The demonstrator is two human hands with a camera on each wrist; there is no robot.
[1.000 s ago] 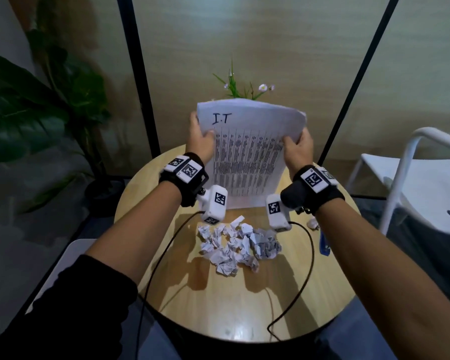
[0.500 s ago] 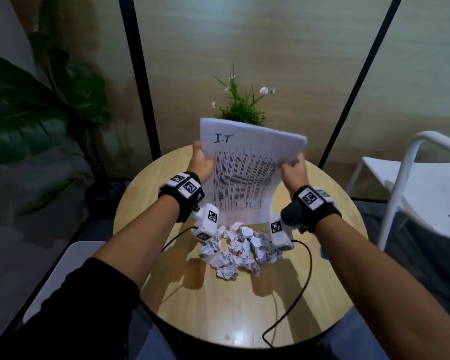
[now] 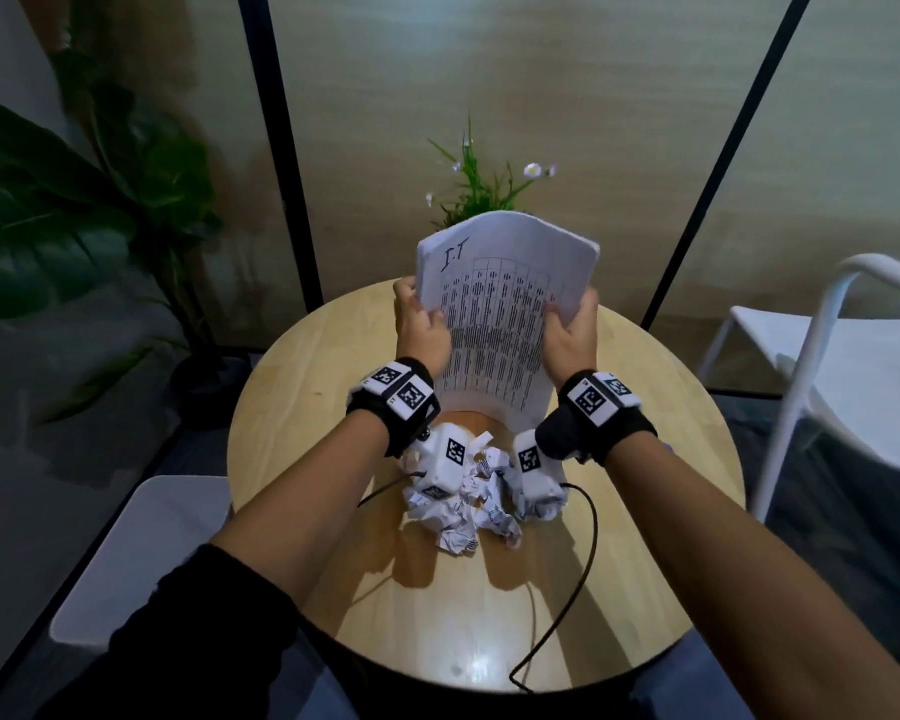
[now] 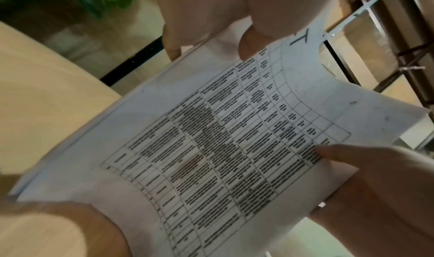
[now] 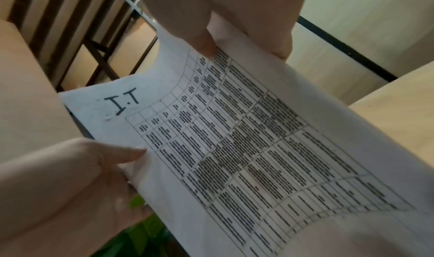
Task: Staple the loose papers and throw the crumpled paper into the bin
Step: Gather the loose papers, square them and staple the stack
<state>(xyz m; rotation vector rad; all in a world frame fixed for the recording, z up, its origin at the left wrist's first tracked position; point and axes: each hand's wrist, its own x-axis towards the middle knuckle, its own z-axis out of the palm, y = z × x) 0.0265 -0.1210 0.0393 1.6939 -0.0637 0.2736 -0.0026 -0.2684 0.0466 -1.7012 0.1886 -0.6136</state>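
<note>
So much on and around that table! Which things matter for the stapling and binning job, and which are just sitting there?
Part of the job:
- stack of papers, held upright by the left hand and right hand
- crumpled paper heaped on the round table

Just there:
- small flowering plant behind the papers
- big leafy plant
- white chair

No stapler or bin is visible.

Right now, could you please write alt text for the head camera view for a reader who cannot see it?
Both hands, left hand and right hand, hold a stack of printed papers upright over a round wooden table, with crumpled paper piled nearer the person.
</note>
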